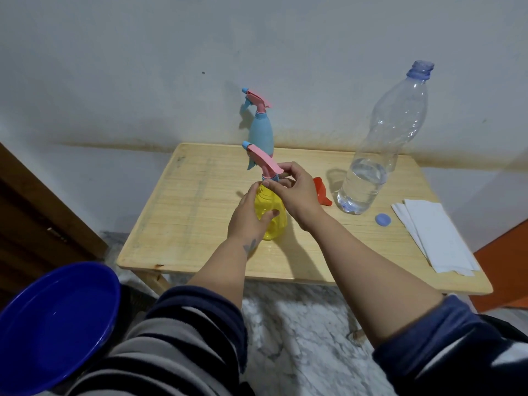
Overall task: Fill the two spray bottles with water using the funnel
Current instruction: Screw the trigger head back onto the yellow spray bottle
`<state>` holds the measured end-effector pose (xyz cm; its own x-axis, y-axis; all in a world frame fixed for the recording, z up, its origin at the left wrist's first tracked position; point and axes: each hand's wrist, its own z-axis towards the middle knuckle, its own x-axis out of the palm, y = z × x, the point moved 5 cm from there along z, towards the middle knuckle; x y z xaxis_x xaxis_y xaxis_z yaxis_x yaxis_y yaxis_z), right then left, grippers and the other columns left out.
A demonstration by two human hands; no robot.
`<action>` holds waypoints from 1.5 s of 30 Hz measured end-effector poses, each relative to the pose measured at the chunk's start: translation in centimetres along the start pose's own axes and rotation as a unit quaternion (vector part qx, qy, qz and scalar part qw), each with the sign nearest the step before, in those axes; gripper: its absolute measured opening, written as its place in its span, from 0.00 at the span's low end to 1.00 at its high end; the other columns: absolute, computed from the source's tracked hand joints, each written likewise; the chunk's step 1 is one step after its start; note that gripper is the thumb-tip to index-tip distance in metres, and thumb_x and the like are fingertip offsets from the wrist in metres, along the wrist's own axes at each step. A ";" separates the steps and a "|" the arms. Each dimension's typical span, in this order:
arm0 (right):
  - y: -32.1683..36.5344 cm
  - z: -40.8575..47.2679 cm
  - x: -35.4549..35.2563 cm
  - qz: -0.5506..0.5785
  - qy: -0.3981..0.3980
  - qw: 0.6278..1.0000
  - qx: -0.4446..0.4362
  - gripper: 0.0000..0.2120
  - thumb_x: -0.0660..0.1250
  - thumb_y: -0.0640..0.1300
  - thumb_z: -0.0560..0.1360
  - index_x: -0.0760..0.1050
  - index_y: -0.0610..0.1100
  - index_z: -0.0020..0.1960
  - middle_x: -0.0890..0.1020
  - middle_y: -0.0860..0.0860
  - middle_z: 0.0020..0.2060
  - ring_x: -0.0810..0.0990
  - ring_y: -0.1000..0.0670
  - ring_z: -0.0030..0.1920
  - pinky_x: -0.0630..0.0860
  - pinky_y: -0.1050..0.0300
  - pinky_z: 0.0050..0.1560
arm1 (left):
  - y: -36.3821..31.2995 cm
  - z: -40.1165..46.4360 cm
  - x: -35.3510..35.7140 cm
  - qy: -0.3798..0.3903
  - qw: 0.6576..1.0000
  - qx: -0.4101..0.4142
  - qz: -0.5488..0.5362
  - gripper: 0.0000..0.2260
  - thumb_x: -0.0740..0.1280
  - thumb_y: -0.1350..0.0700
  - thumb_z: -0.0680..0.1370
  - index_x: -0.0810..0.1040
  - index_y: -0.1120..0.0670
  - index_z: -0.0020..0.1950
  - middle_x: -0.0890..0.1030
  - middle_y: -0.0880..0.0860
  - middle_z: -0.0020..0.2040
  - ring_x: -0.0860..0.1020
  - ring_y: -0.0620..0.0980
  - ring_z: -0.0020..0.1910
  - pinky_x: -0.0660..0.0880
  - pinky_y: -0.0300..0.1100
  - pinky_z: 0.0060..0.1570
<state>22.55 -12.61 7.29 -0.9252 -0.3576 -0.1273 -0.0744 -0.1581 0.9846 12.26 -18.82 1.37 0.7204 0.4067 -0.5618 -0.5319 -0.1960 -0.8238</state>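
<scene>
A yellow spray bottle [273, 214] stands upright in the middle of the small wooden table [183, 212]. My left hand [248, 218] wraps its body from the left. My right hand [295, 192] pinches the collar under its pink and blue spray head [261, 157]. Behind it, at the table's back edge, stands a blue spray bottle [261, 132] with its pink spray head on. A red funnel [321, 191] lies on its side just right of my right hand. A large clear water bottle [377, 155], uncapped and about a third full, stands to the right.
The water bottle's blue cap [383, 219] lies near its base. Folded white paper towels [434, 235] lie at the table's right edge. A dark blue basin [54, 324] sits low at the left, by my knee. A wall stands right behind the table.
</scene>
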 end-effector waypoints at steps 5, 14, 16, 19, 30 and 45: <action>0.6 0.4 -0.1 -0.114 0.067 0.991 -0.001 0.16 0.68 0.41 0.76 0.77 0.43 0.63 0.82 0.47 0.57 0.79 0.50 0.60 0.73 0.52 0.65 | -0.1 -0.1 -0.1 0.006 1.000 -0.006 0.000 0.32 0.70 0.51 0.76 0.59 0.45 0.76 0.71 0.50 0.70 0.71 0.53 0.67 0.68 0.43 0.58; 1.8 0.6 -0.5 -0.045 0.090 0.995 0.006 0.14 0.65 0.37 0.78 0.75 0.39 0.63 0.80 0.50 0.53 0.78 0.56 0.54 0.73 0.74 0.51 | 0.0 -0.1 -0.1 0.014 1.000 0.007 -0.013 0.31 0.71 0.52 0.75 0.61 0.46 0.75 0.73 0.49 0.68 0.72 0.52 0.66 0.71 0.48 0.61; 1.2 0.4 -0.3 -0.032 0.090 0.995 0.011 0.14 0.65 0.37 0.77 0.75 0.40 0.63 0.81 0.50 0.54 0.78 0.54 0.56 0.73 0.66 0.58 | 0.1 0.0 -0.1 0.013 1.000 0.005 -0.011 0.31 0.71 0.52 0.76 0.60 0.46 0.75 0.72 0.49 0.70 0.71 0.52 0.67 0.70 0.47 0.62; 0.3 0.0 -0.3 -0.008 0.073 0.997 0.012 0.15 0.66 0.37 0.77 0.75 0.41 0.64 0.82 0.50 0.54 0.79 0.54 0.57 0.74 0.60 0.61 | 0.2 0.0 -0.1 0.011 1.000 -0.003 0.000 0.33 0.70 0.51 0.76 0.58 0.46 0.77 0.70 0.50 0.72 0.69 0.53 0.69 0.68 0.45 0.62; -0.4 -0.4 -0.4 -0.024 -0.040 0.999 -0.022 0.12 0.77 0.40 0.67 0.78 0.50 0.47 0.85 0.52 0.46 0.82 0.56 0.50 0.77 0.59 0.54 | 0.4 0.0 0.0 0.004 1.000 -0.001 -0.008 0.33 0.71 0.52 0.75 0.60 0.44 0.76 0.70 0.48 0.72 0.70 0.52 0.69 0.71 0.47 0.62; -0.6 -0.9 -0.3 -0.082 -0.006 0.996 -0.018 0.14 0.68 0.43 0.76 0.77 0.43 0.61 0.82 0.51 0.56 0.78 0.53 0.60 0.74 0.54 0.62 | 0.2 0.0 -0.1 -0.006 1.000 0.005 -0.008 0.33 0.72 0.52 0.74 0.61 0.46 0.76 0.70 0.47 0.72 0.70 0.51 0.68 0.71 0.44 0.60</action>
<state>23.22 -13.19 6.61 -0.9059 -0.3130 -0.2853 -0.2122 -0.2475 0.9453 12.11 -18.89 1.22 0.7231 0.4205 -0.5480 -0.5255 -0.1799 -0.8315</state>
